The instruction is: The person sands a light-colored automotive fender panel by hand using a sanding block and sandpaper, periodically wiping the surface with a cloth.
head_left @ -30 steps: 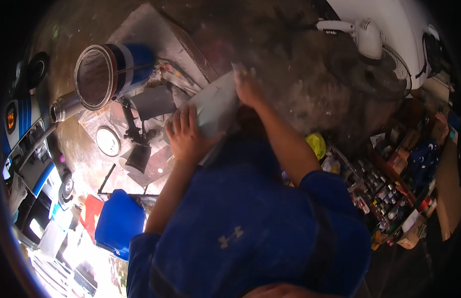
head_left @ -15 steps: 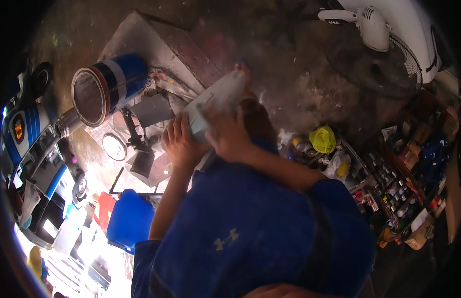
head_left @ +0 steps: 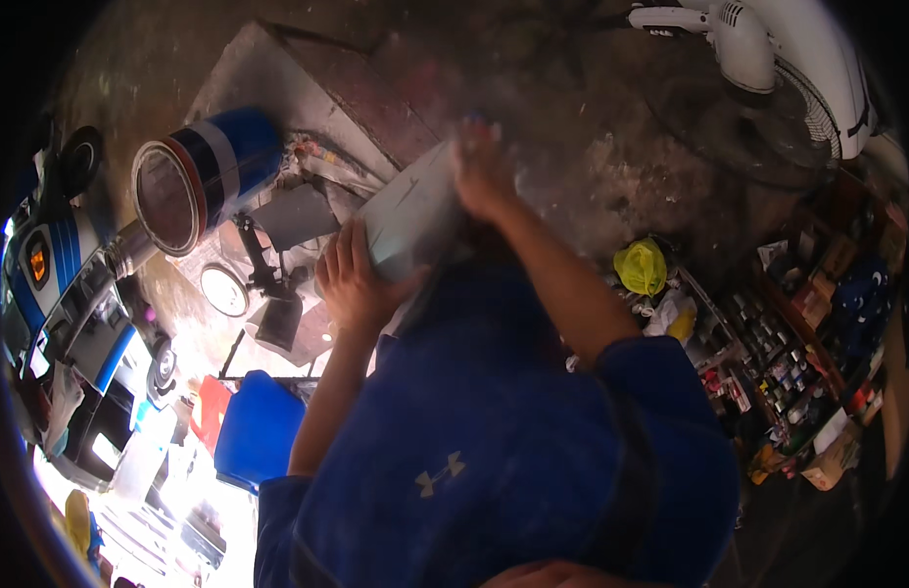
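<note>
A pale grey flat panel (head_left: 412, 211), slanting up to the right, lies in front of me. My left hand (head_left: 357, 284) grips its near left edge, with the fingers over the border and the thumb along the near side. My right hand (head_left: 486, 176) is at the panel's far right end, blurred by motion. Its fingers are smeared, so whether it holds anything cannot be made out. A small bluish and reddish thing shows indistinctly near those fingertips. Dark grey curved part (head_left: 298, 216) sits left of the panel.
A large blue drum (head_left: 241, 147) lies tilted at the left, beside a big box-like form (head_left: 278, 73). To the right are a yellow plastic bag (head_left: 640, 269) and crates of bottles and cans (head_left: 768, 363). A white fan (head_left: 746, 59) stands far right, a blue chair (head_left: 259, 431) lower left.
My right hand has moved away from me, from the panel's near part to its far right end. My left hand has stayed at the panel's left edge.
</note>
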